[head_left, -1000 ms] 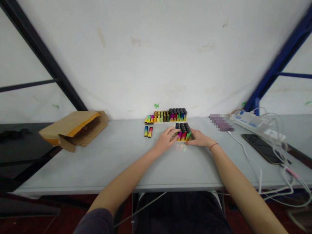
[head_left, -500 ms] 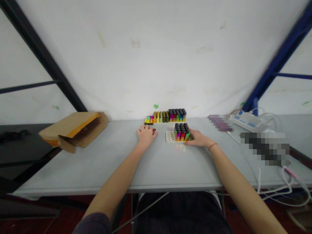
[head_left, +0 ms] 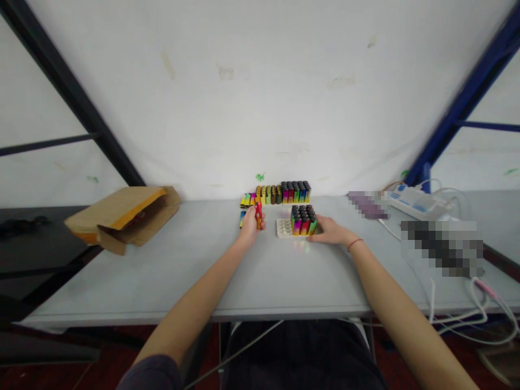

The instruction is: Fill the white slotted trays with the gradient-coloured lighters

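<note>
A red and yellow lighter (head_left: 258,214) is gripped upright in my left hand (head_left: 249,223), left of the white tray. My right hand (head_left: 331,231) curves around the right end of that white tray (head_left: 284,228), touching it and holding it at its side. Several multicoloured lighters (head_left: 304,221) with black tops stand in the tray's right part, while holes show in its left part. Just left of my left hand lies a blue and yellow lighter (head_left: 242,219), partly covered. Behind it lie a few yellow and pink lighters (head_left: 247,200).
Rows of yellow and dark lighters (head_left: 268,195) and multicoloured lighters (head_left: 296,192) stand by the wall. An open cardboard box (head_left: 122,214) is at the left. On the right are a phone-like item (head_left: 369,206), a power strip (head_left: 418,201), a blurred dark object (head_left: 439,246) and white cables (head_left: 473,319).
My left hand has moved slightly right and turned, and the red lighter is now upright in its grip. The blue and yellow lighter has come into view. My right hand has stayed at the tray.
</note>
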